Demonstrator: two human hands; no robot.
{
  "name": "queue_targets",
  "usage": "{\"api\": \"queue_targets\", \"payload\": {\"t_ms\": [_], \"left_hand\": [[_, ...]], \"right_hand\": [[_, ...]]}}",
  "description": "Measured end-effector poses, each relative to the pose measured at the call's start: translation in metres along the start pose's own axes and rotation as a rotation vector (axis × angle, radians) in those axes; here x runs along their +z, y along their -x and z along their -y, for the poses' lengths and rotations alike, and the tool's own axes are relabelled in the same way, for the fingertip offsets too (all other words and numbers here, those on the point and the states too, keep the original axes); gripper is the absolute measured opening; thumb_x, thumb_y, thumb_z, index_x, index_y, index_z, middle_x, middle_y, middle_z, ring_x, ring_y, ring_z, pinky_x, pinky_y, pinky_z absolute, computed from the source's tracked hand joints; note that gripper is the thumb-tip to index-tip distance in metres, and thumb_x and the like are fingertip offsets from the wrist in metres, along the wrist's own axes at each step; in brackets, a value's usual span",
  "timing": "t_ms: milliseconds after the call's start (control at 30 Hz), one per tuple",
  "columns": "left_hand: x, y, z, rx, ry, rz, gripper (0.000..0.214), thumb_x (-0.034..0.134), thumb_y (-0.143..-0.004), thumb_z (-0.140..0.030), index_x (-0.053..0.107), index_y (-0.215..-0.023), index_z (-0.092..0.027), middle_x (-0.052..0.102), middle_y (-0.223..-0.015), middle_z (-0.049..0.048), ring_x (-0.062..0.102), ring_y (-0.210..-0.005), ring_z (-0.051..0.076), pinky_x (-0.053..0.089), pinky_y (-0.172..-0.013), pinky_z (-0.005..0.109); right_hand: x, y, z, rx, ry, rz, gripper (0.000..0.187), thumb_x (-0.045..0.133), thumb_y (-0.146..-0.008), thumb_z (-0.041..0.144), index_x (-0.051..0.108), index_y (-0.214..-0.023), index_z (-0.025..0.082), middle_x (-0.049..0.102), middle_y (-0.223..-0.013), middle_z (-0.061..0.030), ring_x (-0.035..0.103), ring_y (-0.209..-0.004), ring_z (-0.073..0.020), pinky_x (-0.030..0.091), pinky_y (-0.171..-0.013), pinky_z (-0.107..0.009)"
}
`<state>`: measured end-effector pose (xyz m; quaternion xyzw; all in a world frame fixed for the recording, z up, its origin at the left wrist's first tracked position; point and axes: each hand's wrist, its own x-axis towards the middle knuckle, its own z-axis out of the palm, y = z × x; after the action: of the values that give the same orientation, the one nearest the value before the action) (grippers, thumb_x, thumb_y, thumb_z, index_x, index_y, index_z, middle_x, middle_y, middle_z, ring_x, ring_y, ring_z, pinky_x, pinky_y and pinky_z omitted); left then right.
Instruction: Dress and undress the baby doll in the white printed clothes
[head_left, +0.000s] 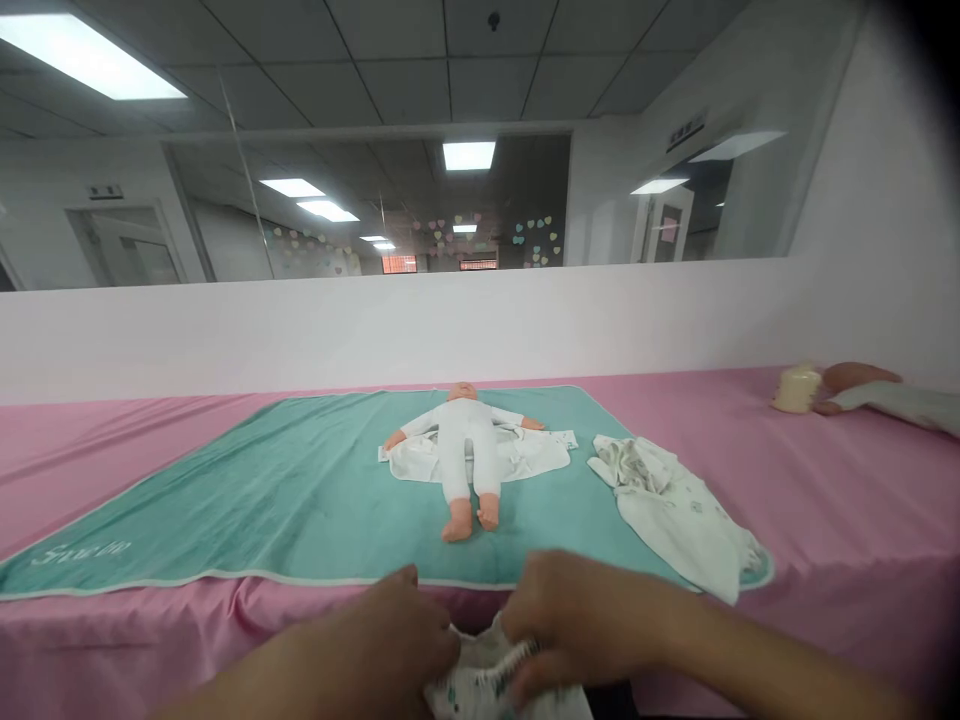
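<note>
My left hand [390,630] and my right hand [577,620] are both closed on a small white printed garment [487,685] at the bottom edge of the view, bunching its opening between them. Ahead lies a baby doll [469,445] in a white bodysuit, on its back on an open white garment [525,455], on a teal mat [262,490]. A crumpled white cloth [682,505] lies to the doll's right, half off the mat.
The mat lies on a pink-covered table [847,500]. At the far right a cream bottle [796,390] stands beside another doll [862,385]. A low white wall [375,320] with glass above runs behind the table.
</note>
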<state>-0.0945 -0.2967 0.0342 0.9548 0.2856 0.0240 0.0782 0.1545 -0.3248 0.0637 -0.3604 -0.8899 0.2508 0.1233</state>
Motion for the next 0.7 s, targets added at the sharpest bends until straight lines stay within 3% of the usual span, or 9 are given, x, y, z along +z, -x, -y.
{"api": "queue_targets", "payload": {"t_ms": [100,200,333,433,500,567,633,700], "left_hand": [[-0.046,0.001,-0.019,-0.01,-0.191,-0.099,0.011,0.049,-0.063,-0.011,0.052,-0.062,-0.022,0.054,-0.062,-0.0008,0.049,-0.061,0.016,0.031,-0.072,0.034],[-0.079,0.009,-0.032,-0.035,-0.29,-0.233,0.017,0.048,-0.06,-0.007,0.05,-0.069,-0.022,0.056,-0.076,-0.0008,0.047,-0.072,0.017,0.03,-0.069,0.032],[-0.085,0.023,-0.037,-0.069,-0.297,-0.398,0.008,0.049,-0.064,-0.012,0.047,-0.063,-0.02,0.055,-0.081,0.0015,0.045,-0.077,0.018,0.032,-0.073,0.033],[-0.083,0.025,-0.031,-0.296,-0.007,-0.708,0.013,0.048,-0.073,-0.024,0.044,-0.062,-0.019,0.055,-0.08,0.0012,0.047,-0.074,0.016,0.037,-0.068,0.028],[-0.09,0.016,-0.026,-0.488,0.228,-0.939,0.017,0.048,-0.076,-0.031,0.044,-0.065,-0.019,0.054,-0.075,-0.0009,0.048,-0.069,0.013,0.039,-0.062,0.024],[-0.103,0.0,-0.02,-0.596,0.396,-1.14,0.02,0.045,-0.079,-0.036,0.045,-0.07,-0.019,0.051,-0.072,-0.0025,0.048,-0.067,0.012,0.04,-0.059,0.022],[-0.12,-0.019,-0.013,-0.571,0.532,-1.307,0.022,0.042,-0.083,-0.039,0.045,-0.075,-0.019,0.05,-0.073,-0.0028,0.048,-0.067,0.011,0.04,-0.058,0.021],[-0.136,-0.035,-0.005,-0.474,0.653,-1.397,0.021,0.042,-0.084,-0.039,0.046,-0.08,-0.019,0.052,-0.078,-0.0019,0.05,-0.07,0.011,0.04,-0.057,0.021]], "right_hand": [[-0.038,0.001,0.033,-0.099,0.139,-0.146,0.028,0.054,-0.081,0.045,0.058,-0.068,0.021,0.053,-0.063,0.0025,0.046,-0.063,-0.0108,0.036,-0.068,-0.025],[-0.047,0.008,0.052,-0.184,0.021,-0.305,0.025,0.054,-0.082,0.042,0.055,-0.07,0.02,0.057,-0.082,0.0006,0.05,-0.079,-0.0118,0.038,-0.077,-0.026],[-0.034,0.018,0.054,-0.206,-0.195,-0.331,0.024,0.058,-0.08,0.038,0.051,-0.067,0.019,0.052,-0.113,-0.0003,0.044,-0.109,-0.016,0.038,-0.09,-0.031],[-0.035,0.009,0.052,-0.175,-0.314,-0.394,0.025,0.054,-0.083,0.039,0.053,-0.068,0.019,0.044,-0.125,-0.0006,0.039,-0.119,-0.0193,0.035,-0.096,-0.038],[-0.045,-0.013,0.054,-0.21,-0.337,-0.443,0.023,0.052,-0.083,0.04,0.056,-0.073,0.019,0.041,-0.129,-0.0001,0.035,-0.123,-0.0211,0.031,-0.1,-0.042],[-0.057,-0.047,0.058,-0.28,-0.364,-0.482,0.02,0.054,-0.082,0.041,0.058,-0.081,0.021,0.038,-0.132,0.001,0.031,-0.126,-0.0214,0.028,-0.103,-0.044],[-0.065,-0.088,0.06,-0.334,-0.53,-0.535,0.024,0.054,-0.081,0.043,0.055,-0.094,0.023,0.035,-0.134,0.0007,0.032,-0.125,-0.0197,0.034,-0.099,-0.041],[-0.064,-0.128,0.057,-0.278,-0.788,-0.514,0.044,0.058,-0.077,0.047,0.045,-0.113,0.026,0.042,-0.126,-0.0028,0.044,-0.114,-0.0186,0.043,-0.088,-0.038]]}}
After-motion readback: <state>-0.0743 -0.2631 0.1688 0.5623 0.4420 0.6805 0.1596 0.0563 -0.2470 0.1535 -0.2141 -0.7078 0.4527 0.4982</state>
